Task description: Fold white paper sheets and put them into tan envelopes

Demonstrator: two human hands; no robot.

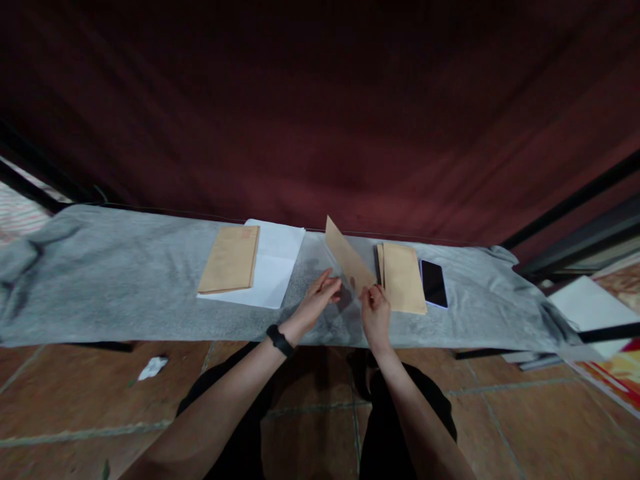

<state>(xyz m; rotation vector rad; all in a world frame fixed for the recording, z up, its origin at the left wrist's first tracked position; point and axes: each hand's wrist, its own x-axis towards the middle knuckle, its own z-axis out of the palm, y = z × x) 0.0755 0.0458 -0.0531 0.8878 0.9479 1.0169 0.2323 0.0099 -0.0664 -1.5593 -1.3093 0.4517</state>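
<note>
My right hand (375, 312) pinches the lower right corner of a brown paper envelope (346, 257), which stands tilted above the cloth. Its pale underside is turned to the left. Just left of the envelope is my left hand (319, 297), fingers apart and holding nothing, with a black band on the wrist. A stack of brown envelopes (404, 279) lies to the right, close to my right hand. On the left, another brown envelope stack (230, 259) rests partly on white paper sheets (279, 263).
A phone (434, 284) with a dark screen lies right of the right-hand stack. Grey cloth (135, 280) covers the narrow bench, and a dark red curtain (310, 133) hangs behind it. Crumpled white paper (153, 367) is on the tiled floor, at left.
</note>
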